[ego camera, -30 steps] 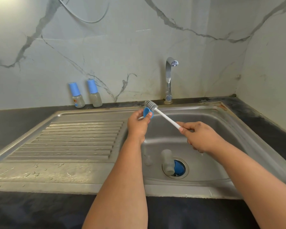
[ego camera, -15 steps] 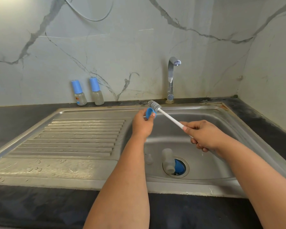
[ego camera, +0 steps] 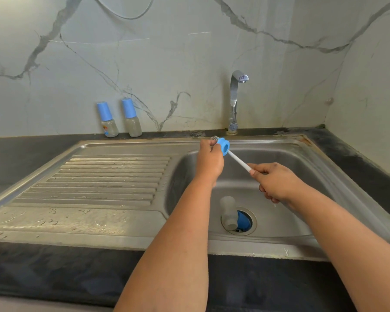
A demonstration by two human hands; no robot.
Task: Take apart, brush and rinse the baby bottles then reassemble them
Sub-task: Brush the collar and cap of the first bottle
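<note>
Above the steel sink [ego camera: 131, 224] I see my left hand [ego camera: 208, 162] pinching the blue plastic bottle ring [ego camera: 223, 147], right hand [ego camera: 274, 182] gripping the white-handled bottle brush [ego camera: 239, 162] through it.

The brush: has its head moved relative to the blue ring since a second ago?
Yes. The brush head, earlier above and outside the blue ring held by the left hand, now pokes through it, toward the sink back rim.
</note>
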